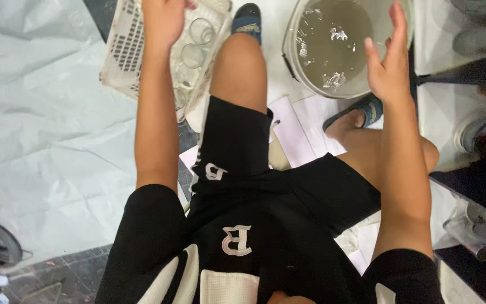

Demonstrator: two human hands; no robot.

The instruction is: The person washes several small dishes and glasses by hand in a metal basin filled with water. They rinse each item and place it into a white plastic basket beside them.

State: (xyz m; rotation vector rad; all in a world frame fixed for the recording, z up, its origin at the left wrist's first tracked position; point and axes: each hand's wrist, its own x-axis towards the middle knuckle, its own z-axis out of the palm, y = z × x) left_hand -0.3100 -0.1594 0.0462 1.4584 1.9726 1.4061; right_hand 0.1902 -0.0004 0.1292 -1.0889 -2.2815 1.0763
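The left arm reached straight forward, its hand (164, 19) lying over the near end of a white slotted crate (125, 50); the fingers ran past the top edge of the view, so whether they gripped anything could not be told. Just to the right of that hand, inside the crate, clear glasses (201, 31) lay on their sides, their round mouths turned up toward the camera, one below the other along the crate's length. The crate's long axis ran away from the person, tilted a little to the right. The right arm also stretched forward, its hand (389, 62) released, fingers straight and spread, palm facing left, held upright against the right rim of a round bucket (296, 56) of cloudy water. The bucket stood open upward, directly left of that hand, with pale shapes showing in the water. Below the hands, the person's bare knees and black shorts (237, 146) filled the middle, a blue sandal (367, 107) on the floor under the right hand.
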